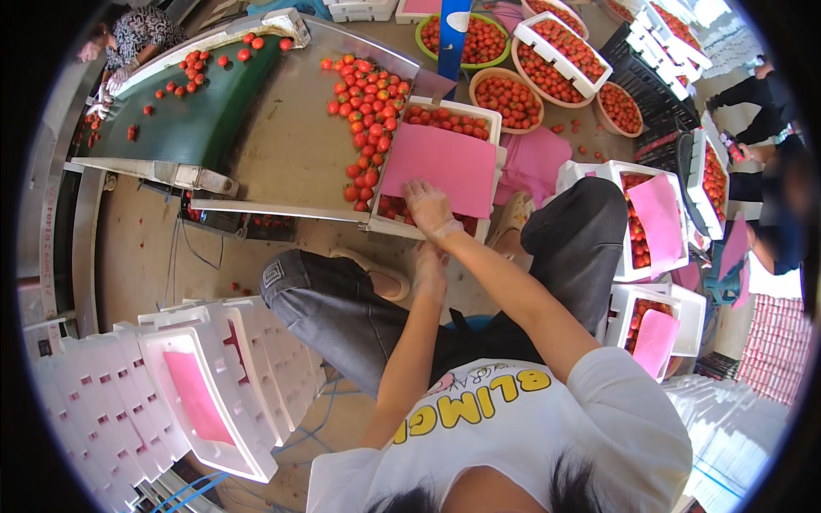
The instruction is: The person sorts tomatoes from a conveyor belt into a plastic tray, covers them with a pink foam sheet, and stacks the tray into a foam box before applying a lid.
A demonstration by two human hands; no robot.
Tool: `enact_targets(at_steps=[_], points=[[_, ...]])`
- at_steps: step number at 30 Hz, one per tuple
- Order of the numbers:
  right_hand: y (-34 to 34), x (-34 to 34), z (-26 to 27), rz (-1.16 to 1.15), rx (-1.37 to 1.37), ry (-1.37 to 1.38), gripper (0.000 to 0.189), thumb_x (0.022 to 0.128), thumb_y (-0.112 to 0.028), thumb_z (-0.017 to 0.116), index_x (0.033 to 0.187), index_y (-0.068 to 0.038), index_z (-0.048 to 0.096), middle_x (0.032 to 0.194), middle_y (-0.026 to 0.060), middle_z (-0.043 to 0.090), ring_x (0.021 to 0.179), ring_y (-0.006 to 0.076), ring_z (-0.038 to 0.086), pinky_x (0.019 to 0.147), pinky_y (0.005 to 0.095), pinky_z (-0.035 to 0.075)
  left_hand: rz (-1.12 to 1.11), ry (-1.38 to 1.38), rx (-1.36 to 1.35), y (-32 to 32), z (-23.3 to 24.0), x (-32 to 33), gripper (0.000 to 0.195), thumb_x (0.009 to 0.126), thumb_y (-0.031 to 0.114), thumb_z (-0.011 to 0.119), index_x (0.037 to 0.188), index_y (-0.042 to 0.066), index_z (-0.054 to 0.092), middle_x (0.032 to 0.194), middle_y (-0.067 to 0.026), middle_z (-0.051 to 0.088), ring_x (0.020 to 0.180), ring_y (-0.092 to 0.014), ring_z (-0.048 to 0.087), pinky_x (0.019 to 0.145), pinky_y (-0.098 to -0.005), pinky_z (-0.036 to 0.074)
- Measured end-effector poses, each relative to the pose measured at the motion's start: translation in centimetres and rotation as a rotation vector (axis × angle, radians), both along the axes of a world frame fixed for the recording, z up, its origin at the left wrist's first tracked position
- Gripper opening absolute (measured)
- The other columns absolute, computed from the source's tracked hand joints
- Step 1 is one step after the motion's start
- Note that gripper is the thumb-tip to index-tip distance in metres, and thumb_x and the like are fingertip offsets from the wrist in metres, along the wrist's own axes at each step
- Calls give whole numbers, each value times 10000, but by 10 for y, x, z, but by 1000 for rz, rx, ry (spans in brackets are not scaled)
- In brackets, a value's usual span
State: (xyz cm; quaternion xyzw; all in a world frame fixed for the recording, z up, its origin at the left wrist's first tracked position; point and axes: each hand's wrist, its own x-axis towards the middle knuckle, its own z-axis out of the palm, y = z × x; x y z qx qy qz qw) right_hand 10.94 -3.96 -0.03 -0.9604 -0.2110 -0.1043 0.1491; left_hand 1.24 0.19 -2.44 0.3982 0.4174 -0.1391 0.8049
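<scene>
A white foam crate [495,128] of small red tomatoes stands at the end of a metal tray, with a pink sheet [442,168] over most of its tomatoes. My right hand [428,206], in a thin clear glove, lies with its fingers on the sheet's near left edge. Just below my right wrist is my left hand [430,272], also gloved and raised; its fingers are partly hidden, and whether it touches the wrist or holds anything cannot be told. Loose tomatoes [367,118] are heaped on the tray against the crate's left side.
A green conveyor belt [186,115] carries scattered tomatoes at left, with a person [144,38] beside it. Stacked foam crates [211,385] stand lower left. Basins of tomatoes [507,99] are at top right; filled crates [648,218] and other people [763,160] are at right.
</scene>
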Motion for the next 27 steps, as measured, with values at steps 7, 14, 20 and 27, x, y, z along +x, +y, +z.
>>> enact_targets(at_steps=[7,14,20,27], points=[[-28,3,37,118,202,-81,170,855,-147,510,934,-28,604,904,153,617,874,320,597,713,421,486,97,58,7,2,-20,0,589,921,416,493,1352,91,257,1267,-78,415,1084,-212,453,843,-382,382],[-161,94,7,-1014,882,68,310,854,-266,489,881,1,644,857,210,633,818,353,609,726,427,459,7,13,61,-8,37,5,755,925,449,472,1451,118,44,1449,-103,226,1313,-276,271,1039,-434,269],[-165,81,-10,-937,998,792,375,815,-355,587,926,3,614,808,87,623,718,180,581,621,306,450,23,81,147,-5,22,14,687,925,423,490,1424,94,151,1333,-102,337,1156,-222,394,949,-418,341],[-157,64,-29,-990,880,786,527,790,-429,531,1049,26,590,977,187,601,919,294,561,778,363,437,131,178,341,-5,10,8,498,910,329,544,1261,11,389,1076,-115,523,937,-207,511,798,-325,432]])
